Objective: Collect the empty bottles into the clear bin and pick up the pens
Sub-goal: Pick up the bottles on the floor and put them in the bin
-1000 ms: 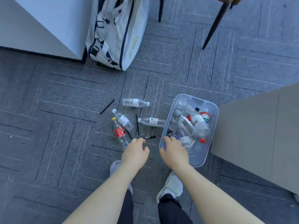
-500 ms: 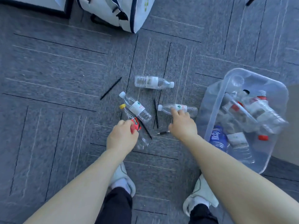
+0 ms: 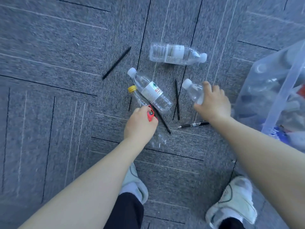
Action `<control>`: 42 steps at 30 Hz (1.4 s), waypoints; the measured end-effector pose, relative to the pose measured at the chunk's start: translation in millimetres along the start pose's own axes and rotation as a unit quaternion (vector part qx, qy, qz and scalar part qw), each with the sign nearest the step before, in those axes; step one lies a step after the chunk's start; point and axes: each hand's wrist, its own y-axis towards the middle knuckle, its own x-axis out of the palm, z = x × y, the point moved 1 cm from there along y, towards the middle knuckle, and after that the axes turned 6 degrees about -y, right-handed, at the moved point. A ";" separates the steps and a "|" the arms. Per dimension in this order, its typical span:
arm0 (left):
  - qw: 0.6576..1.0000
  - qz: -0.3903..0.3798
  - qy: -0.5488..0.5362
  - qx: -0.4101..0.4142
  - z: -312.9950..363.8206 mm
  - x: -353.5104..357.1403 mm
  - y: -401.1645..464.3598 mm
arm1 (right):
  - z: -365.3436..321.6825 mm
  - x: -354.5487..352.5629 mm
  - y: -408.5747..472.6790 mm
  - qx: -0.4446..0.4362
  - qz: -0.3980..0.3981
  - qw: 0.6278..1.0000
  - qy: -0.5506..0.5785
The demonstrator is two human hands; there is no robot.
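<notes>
Bare forearms, dark trousers [image 3: 127, 210], seemingly pale-green-trimmed white sneakers [image 3: 234, 200].

Matt grey carpet tiles [image 3: 57, 113], rough and woven with thin pale stripes, cover the floor. Four bottles of clear, glossy plastic catch the light: a white-capped bottle [image 3: 175, 53] with a pale paper-like label, a second white-labelled bottle [image 3: 151, 93], a crinkled yellow-capped bottle [image 3: 140, 100] with a shiny red wrap, and a bottle [image 3: 193, 91] in the right hand. The clear bin [image 3: 280, 90] is smooth, translucent plastic with a cloudy sheen. Slim black pens [image 3: 116, 63] look matt; a click pen [image 3: 193, 125] shows glossy plastic. Pale sneakers [image 3: 234, 200] appear soft and scuffed.
</notes>
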 end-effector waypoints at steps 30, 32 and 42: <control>0.994 0.071 -0.006 -0.087 103.8 -20.1 -62.5 | 15.6 -139.6 -159.3 0.096 0.009 0.938 0.333; 0.995 0.063 0.003 -0.075 125.1 -40.6 -98.9 | 41.2 -170.4 -183.0 0.117 0.014 0.933 0.341; 0.997 -0.038 0.062 -0.014 241.6 -15.4 -204.0 | 235.5 -191.0 -250.1 0.325 -0.120 0.888 0.303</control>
